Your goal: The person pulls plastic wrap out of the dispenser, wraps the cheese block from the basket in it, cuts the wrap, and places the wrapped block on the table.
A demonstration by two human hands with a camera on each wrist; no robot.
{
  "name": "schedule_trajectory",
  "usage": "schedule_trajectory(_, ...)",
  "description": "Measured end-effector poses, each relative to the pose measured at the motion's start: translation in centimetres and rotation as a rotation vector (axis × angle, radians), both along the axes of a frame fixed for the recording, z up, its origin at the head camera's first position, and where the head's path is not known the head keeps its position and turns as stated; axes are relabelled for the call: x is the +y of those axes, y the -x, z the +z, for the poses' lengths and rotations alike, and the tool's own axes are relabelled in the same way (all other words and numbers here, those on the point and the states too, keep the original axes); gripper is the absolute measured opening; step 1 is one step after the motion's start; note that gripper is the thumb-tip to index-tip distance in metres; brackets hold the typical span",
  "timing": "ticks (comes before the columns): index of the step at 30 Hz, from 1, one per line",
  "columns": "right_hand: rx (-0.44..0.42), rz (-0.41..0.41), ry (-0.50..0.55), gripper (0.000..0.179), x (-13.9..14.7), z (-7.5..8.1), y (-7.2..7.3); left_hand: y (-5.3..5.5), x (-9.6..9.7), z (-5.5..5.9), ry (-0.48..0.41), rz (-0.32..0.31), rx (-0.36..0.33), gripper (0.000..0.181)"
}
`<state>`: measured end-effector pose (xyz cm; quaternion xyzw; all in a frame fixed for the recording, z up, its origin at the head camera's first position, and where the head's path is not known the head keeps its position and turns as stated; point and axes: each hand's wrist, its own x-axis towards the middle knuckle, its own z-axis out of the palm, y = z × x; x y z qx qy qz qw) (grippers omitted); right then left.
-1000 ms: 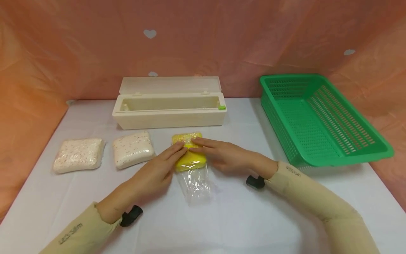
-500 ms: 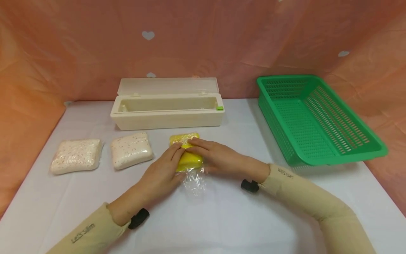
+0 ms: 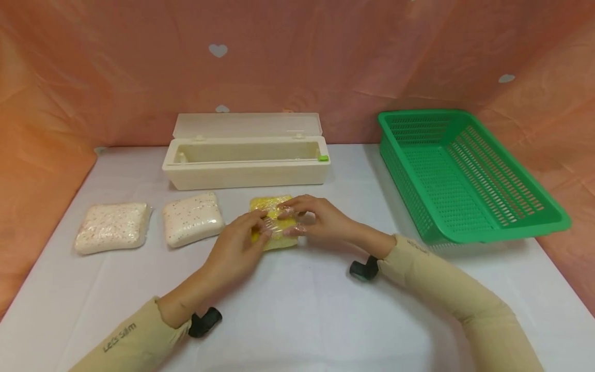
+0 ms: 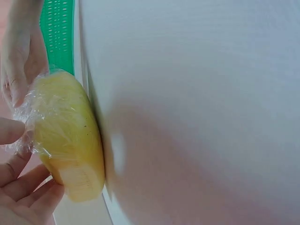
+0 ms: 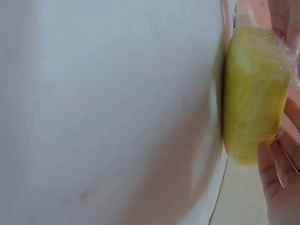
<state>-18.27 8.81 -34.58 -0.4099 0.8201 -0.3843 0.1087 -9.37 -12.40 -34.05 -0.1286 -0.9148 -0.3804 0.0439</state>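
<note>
A yellow pillow-shaped block [image 3: 278,244] lies on the table in the head view, with clear plastic wrap [image 3: 274,225] drawn up over its top. At its left side, my left hand [image 3: 237,243] pinches the wrap between thumb and finger; its lower fingers touch the block's side in the left wrist view. My right hand [image 3: 327,219] bends its fingers over the right side and holds the wrap there. In the right wrist view, film covers the near end of the block [image 5: 255,98], and a right fingertip [image 5: 265,152] touches its edge. The block's top is partly hidden by the fingers.
Two speckled white wrapped blocks, one far left [image 3: 111,227] and one nearer [image 3: 192,219], lie left of the hands. Behind stands a cream wrap dispenser box [image 3: 246,175] with its lid up. A green basket [image 3: 418,191] stands at the right.
The loose flap of wrap at the block's near end has been folded up over the top. Both hands have gone from lying nearly flat on it to bent fingers.
</note>
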Motion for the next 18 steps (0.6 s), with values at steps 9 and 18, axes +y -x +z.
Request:
schedule_trajectory(9, -0.058, -0.069, 0.066, 0.034, -1.0, -0.1, 0.4, 1.3, 0.0, -0.1, -0.121, 0.038, 0.0, 0.025)
schedule_trajectory(18, -0.009, -0.025, 0.047, 0.033, -1.4, -0.3, 0.3, 1.6, 0.0, -0.4, -0.129, 0.035, 0.013, 0.022)
